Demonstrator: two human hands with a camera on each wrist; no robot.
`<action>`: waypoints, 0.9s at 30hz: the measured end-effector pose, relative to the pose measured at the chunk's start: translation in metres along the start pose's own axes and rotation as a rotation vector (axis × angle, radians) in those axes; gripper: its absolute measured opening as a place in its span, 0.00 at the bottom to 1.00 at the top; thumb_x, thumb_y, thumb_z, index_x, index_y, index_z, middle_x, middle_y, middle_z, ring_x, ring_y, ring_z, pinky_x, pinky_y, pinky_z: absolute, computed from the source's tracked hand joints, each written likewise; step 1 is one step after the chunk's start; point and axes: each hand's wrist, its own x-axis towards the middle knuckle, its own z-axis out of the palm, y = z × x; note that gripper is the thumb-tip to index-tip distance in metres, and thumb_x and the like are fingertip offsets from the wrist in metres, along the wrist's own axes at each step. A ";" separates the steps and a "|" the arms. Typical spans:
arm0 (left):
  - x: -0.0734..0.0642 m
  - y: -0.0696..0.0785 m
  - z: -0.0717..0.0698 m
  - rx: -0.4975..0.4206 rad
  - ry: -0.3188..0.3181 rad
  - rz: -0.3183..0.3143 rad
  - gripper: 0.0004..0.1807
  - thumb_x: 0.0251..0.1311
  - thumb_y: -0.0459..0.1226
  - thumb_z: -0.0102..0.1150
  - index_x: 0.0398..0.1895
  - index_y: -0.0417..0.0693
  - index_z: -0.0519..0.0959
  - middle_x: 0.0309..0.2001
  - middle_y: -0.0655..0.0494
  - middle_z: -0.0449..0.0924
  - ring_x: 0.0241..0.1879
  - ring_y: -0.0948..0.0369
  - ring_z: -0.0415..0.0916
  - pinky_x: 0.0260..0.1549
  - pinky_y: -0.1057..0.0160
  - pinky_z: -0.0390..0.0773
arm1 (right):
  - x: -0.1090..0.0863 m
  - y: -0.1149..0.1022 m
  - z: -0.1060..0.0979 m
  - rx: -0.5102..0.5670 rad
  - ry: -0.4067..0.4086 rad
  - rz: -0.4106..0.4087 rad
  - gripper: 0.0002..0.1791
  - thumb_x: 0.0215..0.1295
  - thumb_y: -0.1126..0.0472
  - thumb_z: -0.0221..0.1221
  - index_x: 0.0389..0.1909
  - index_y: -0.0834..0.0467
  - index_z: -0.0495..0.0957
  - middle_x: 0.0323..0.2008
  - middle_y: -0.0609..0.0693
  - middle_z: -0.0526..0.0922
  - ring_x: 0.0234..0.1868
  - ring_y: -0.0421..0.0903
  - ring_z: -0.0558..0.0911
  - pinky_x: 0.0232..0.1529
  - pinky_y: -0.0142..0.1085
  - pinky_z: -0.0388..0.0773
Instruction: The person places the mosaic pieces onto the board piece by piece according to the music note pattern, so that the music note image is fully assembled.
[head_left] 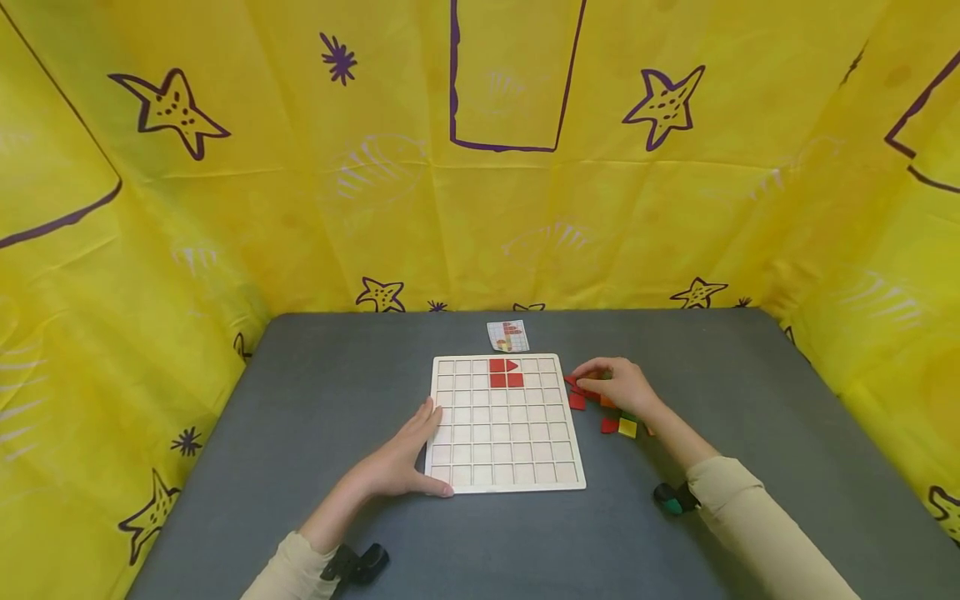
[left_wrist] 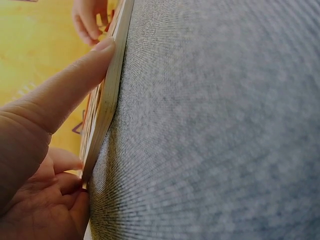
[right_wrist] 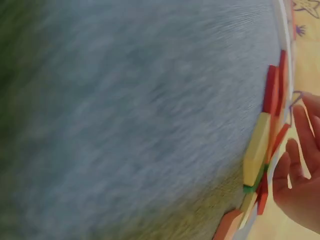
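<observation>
Midway between the side edges of the grey table (head_left: pixel 337 358), nearer its far edge than its visible near part, lies the gridded board (head_left: pixel 482 433), flat. Just beyond the board's far edge sits a small printed card (head_left: pixel 508 336) (figure small; red parts towards its top, yellow and orange lower down).

Hands: well apart from each other. Left hand (head_left: pixel 401 457) spread at the board's near left corner, thumb resting on the near edge, fingers against the left edge. Right hand (head_left: pixel 618 385) over the loose pieces beside the board's right edge, fingers bent downward; whether a piece is pinched, cannot tell (the hand hides part of the group in the head view, and the wrist view does not settle it).

Done: four red pieces set in the grid by the far edge, middle columns. Far row holds a red square (head_left: pixel 497 365) with a red triangle (head_left: pixel 512 366) to its right, tip pointing at the right edge; two more squares fill the row below. All other cells are bare.

Left: loose red, orange and green pieces, plus a yellow piece (head_left: pixel 627 428), on the table towards its right edge. Judgement: early stage, red portion begun, no yellow, orange or green placed yet.
</observation>
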 end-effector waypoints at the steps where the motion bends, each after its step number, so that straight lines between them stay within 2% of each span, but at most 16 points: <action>1: 0.000 0.000 0.000 0.001 0.001 0.001 0.66 0.38 0.54 0.75 0.74 0.36 0.44 0.75 0.39 0.31 0.75 0.45 0.32 0.68 0.43 0.46 | 0.000 0.001 0.000 -0.027 -0.009 -0.021 0.10 0.57 0.53 0.66 0.41 0.49 0.85 0.35 0.49 0.85 0.25 0.45 0.78 0.28 0.35 0.75; 4: 0.000 0.000 0.000 0.003 0.000 0.005 0.66 0.39 0.54 0.75 0.74 0.36 0.44 0.75 0.39 0.31 0.75 0.45 0.32 0.68 0.43 0.46 | -0.001 0.004 0.000 -0.077 -0.029 -0.104 0.10 0.56 0.56 0.67 0.40 0.50 0.85 0.32 0.48 0.85 0.17 0.44 0.76 0.23 0.34 0.74; 10: 0.000 -0.001 0.000 0.007 0.001 0.007 0.66 0.39 0.54 0.75 0.74 0.36 0.44 0.75 0.39 0.32 0.75 0.45 0.32 0.68 0.43 0.46 | -0.004 0.004 -0.005 -0.172 -0.018 -0.219 0.10 0.55 0.58 0.68 0.39 0.50 0.86 0.35 0.46 0.83 0.35 0.45 0.71 0.36 0.37 0.69; 13: 0.000 -0.001 0.000 0.008 0.002 0.002 0.66 0.39 0.54 0.75 0.74 0.36 0.44 0.75 0.39 0.32 0.75 0.45 0.32 0.68 0.43 0.46 | -0.005 0.005 -0.006 -0.207 -0.015 -0.252 0.11 0.54 0.58 0.68 0.40 0.50 0.86 0.36 0.46 0.84 0.39 0.46 0.69 0.39 0.38 0.66; 21: 0.000 0.000 0.000 0.009 0.002 0.003 0.66 0.39 0.54 0.75 0.74 0.36 0.44 0.75 0.39 0.32 0.75 0.45 0.32 0.68 0.43 0.46 | -0.005 0.008 -0.003 -0.247 0.008 -0.284 0.10 0.53 0.58 0.69 0.38 0.50 0.85 0.36 0.45 0.85 0.39 0.45 0.71 0.41 0.41 0.70; 27: 0.000 0.000 0.000 0.011 0.003 0.000 0.66 0.39 0.54 0.75 0.74 0.35 0.44 0.75 0.39 0.32 0.75 0.45 0.32 0.69 0.43 0.46 | -0.004 0.008 0.000 -0.229 0.029 -0.251 0.07 0.54 0.54 0.68 0.34 0.48 0.86 0.33 0.43 0.85 0.37 0.45 0.71 0.39 0.38 0.68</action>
